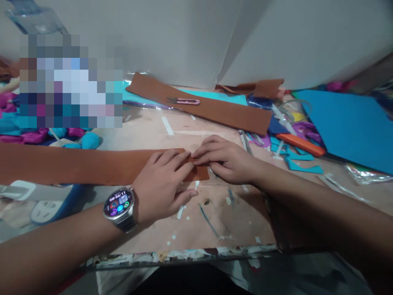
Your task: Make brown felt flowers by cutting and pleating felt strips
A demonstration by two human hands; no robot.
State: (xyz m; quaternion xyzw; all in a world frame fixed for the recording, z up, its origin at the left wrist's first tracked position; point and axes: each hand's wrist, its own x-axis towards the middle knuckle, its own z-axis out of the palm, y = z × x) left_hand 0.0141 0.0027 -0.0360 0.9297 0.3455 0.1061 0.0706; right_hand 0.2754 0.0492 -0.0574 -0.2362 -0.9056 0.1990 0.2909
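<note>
A long brown felt strip (76, 166) lies across the table from the left edge to the middle. My left hand (162, 184), with a watch on the wrist, lies flat on the strip's right end, fingers stretched out. My right hand (225, 159) presses its fingertips down on the same end, fingers held together and pointing left. The two hands' fingertips meet over the strip's tip, which looks folded under them.
A second brown felt strip (215, 108) lies at the back with pink thread snips (184, 100) on it. A blue sheet (346, 123), an orange cutter (303, 144) and turquoise scraps (294, 157) are at the right. Coloured pieces (37, 135) pile at the left.
</note>
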